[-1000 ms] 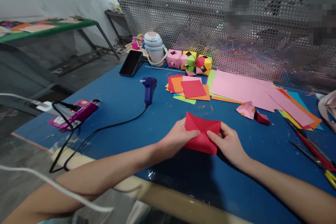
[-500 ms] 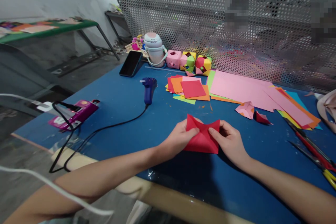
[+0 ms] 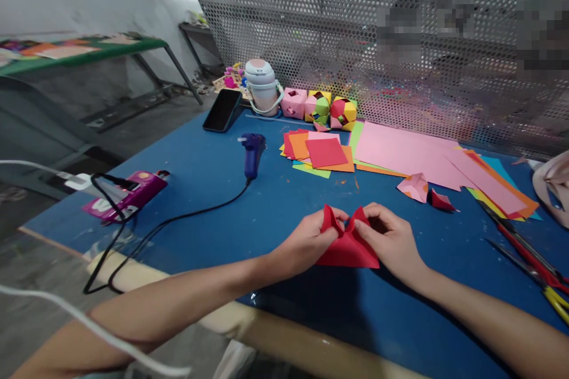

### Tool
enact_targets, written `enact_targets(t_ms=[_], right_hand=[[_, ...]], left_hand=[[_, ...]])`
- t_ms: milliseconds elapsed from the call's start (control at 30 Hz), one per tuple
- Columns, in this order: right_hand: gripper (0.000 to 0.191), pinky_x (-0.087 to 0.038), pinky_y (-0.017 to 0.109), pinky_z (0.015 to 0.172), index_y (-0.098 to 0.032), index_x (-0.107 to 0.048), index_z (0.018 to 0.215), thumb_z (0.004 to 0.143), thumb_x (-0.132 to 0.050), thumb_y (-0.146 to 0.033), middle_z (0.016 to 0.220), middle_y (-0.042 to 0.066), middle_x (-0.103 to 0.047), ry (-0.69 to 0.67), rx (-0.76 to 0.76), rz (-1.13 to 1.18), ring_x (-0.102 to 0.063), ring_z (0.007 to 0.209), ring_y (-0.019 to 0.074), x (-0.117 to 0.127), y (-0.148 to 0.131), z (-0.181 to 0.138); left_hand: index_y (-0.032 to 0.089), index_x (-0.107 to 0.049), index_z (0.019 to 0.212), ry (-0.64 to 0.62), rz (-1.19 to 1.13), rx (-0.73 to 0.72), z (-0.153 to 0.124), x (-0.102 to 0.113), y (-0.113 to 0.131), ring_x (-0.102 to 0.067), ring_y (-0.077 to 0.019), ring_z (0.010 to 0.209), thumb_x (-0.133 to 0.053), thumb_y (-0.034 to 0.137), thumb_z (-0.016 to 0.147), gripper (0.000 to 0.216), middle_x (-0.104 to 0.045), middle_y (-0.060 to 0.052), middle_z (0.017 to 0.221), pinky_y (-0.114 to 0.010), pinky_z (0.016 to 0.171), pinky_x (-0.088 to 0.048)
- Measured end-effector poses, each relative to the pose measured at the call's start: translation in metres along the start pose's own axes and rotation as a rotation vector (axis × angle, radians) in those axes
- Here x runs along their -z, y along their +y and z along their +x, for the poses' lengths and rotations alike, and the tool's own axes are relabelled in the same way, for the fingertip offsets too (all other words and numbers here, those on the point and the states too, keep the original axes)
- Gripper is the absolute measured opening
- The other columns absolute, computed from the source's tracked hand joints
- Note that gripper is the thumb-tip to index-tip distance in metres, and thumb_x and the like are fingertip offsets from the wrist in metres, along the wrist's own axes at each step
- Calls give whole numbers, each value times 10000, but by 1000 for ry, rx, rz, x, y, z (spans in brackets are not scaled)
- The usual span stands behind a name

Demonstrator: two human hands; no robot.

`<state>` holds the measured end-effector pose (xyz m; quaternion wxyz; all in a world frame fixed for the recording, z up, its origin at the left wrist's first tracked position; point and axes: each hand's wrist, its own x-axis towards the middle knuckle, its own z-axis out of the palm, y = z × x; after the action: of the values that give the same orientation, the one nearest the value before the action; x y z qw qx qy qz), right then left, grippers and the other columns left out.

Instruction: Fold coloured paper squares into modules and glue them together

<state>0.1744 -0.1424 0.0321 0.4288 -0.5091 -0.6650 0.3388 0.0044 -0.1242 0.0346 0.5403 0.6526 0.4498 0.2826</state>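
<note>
A red paper square (image 3: 349,247), partly folded, lies on the blue table (image 3: 275,201) near its front edge. My left hand (image 3: 306,243) pinches its left side and my right hand (image 3: 389,240) pinches its right side. The two sides are pushed toward each other, so the top corners stand up as two peaks. My fingers hide part of the fold.
Behind lie a stack of coloured squares (image 3: 322,153), large pink sheets (image 3: 413,151), two small folded pieces (image 3: 415,186), paper cubes (image 3: 317,105), a bottle (image 3: 262,86), a phone (image 3: 222,109) and a blue glue gun (image 3: 253,151) with its cord. Scissors and pens (image 3: 528,254) lie right, a magenta device (image 3: 128,195) left.
The flat red sheet has been pushed inward from both sides. Its top corners have come together and risen, and my hands have moved closer.
</note>
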Motion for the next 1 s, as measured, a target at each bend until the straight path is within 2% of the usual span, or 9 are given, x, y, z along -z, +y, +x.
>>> enact_targets(t_ms=[100, 200, 300, 500, 633, 767, 1000], right_hand=[[151, -410, 221, 554, -186, -591, 721, 774, -592, -328, 676, -8, -564, -28, -92, 40, -498, 597, 111, 0, -1, 2], [196, -404, 218, 513, -178, -591, 736, 747, -615, -372, 649, -11, -572, -29, -250, 141, -497, 562, 110, 0, 1, 5], [225, -426, 222, 531, -175, -583, 731, 729, -635, -394, 674, -6, -596, -8, -342, 280, -522, 583, 116, -1, 5, 8], [205, -463, 255, 613, -179, -581, 739, 729, -649, -373, 748, 13, -628, 5, -345, 377, -559, 664, 141, -3, 10, 9], [211, -457, 254, 603, -176, -583, 740, 728, -646, -377, 736, 13, -625, 14, -336, 327, -553, 654, 140, -4, 11, 9], [203, -443, 241, 582, -175, -586, 755, 744, -631, -372, 722, 7, -613, -5, -312, 291, -535, 632, 126, -4, 11, 8], [177, -390, 209, 495, -186, -560, 730, 752, -621, -350, 611, -30, -541, -21, -214, 119, -476, 539, 97, 0, 5, 4]], left_hand=[[167, -596, 875, -39, -31, 24, 1, 0, 1, -576, -151, 818, -437, 202, 783, 187, -643, -10, 878, -233, 742, -453], [156, -598, 885, 1, -76, 41, 2, 1, 0, -573, -155, 799, -466, 209, 757, 191, -642, -14, 865, -232, 715, -454], [138, -593, 906, 57, -162, 55, 3, 2, -2, -576, -165, 787, -492, 227, 744, 211, -642, -23, 848, -241, 700, -453], [136, -560, 894, 146, -416, 143, 7, 3, -4, -572, -146, 690, -515, 263, 753, 195, -641, -18, 807, -242, 644, -448], [146, -545, 907, 188, -470, 116, 10, 2, -4, -575, -144, 697, -503, 281, 771, 196, -635, -21, 815, -239, 648, -455], [163, -530, 970, 200, -382, 114, 8, 2, -6, -561, -133, 664, -485, 312, 793, 236, -615, 2, 782, -233, 631, -450], [182, -583, 986, 71, 13, -15, 1, 2, -5, -544, -142, 779, -392, 288, 854, 255, -620, -1, 875, -230, 728, -414]])
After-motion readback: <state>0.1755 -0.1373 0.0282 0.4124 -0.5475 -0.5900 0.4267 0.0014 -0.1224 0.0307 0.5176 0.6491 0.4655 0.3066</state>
